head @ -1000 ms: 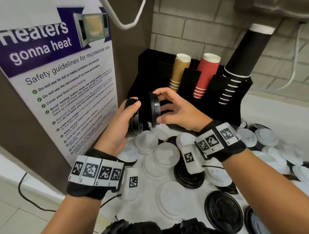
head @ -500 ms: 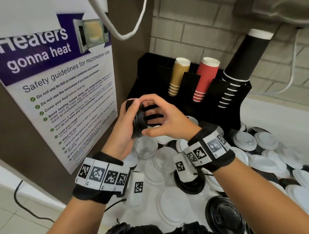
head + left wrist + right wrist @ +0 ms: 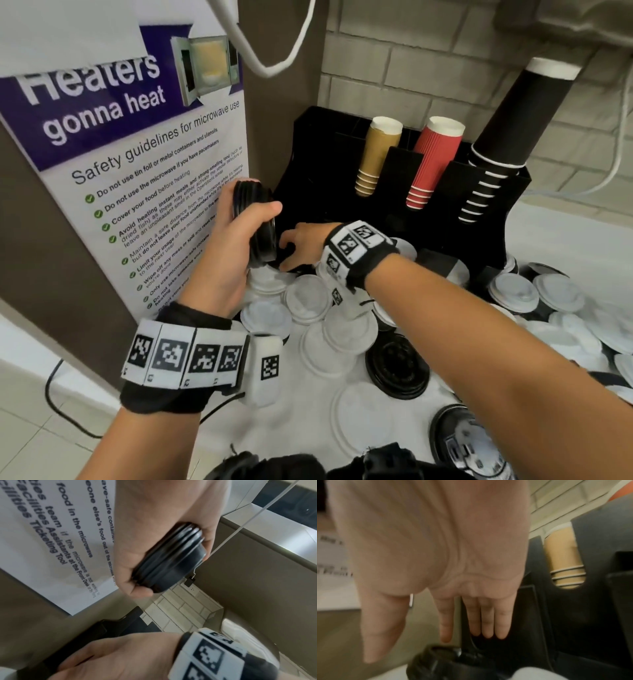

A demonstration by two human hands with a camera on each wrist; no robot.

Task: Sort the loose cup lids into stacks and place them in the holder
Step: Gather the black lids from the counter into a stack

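- Black plastic fills the left hand [image 3: 233, 240]: a short stack of black lids [image 3: 255, 222] stands on edge in the centre-left of the head view, thumb across the front and fingers curled round the back rim, so the grip is closed on the stack.
- In the left wrist view the same stack of black lids [image 3: 169, 559] sits upper centre, several nested rims showing, pinched between the thumb below and the fingers above.
- The right hand [image 3: 303, 245] reaches low in the middle of the head view, just right of the held stack, at the foot of the black holder [image 3: 342, 205].
- In the right wrist view the right hand's fingers [image 3: 488, 618] are straight and close together, thumb spread to the left; they hold nothing. A black lid [image 3: 436, 660] lies just below the fingertips at the bottom centre; whether they touch it I cannot tell, as the picture is blurred.
- The holder stands in the upper centre of the head view and carries a tan cup stack [image 3: 376, 154], a red cup stack [image 3: 430, 161] and a tall black cup stack [image 3: 507, 137].
- Loose white lids [image 3: 308, 298] and black lids [image 3: 397, 366] lie scattered over the white counter [image 3: 308, 404] in the lower centre and right of the head view.
- A microwave safety poster [image 3: 137, 164] fills the upper left.
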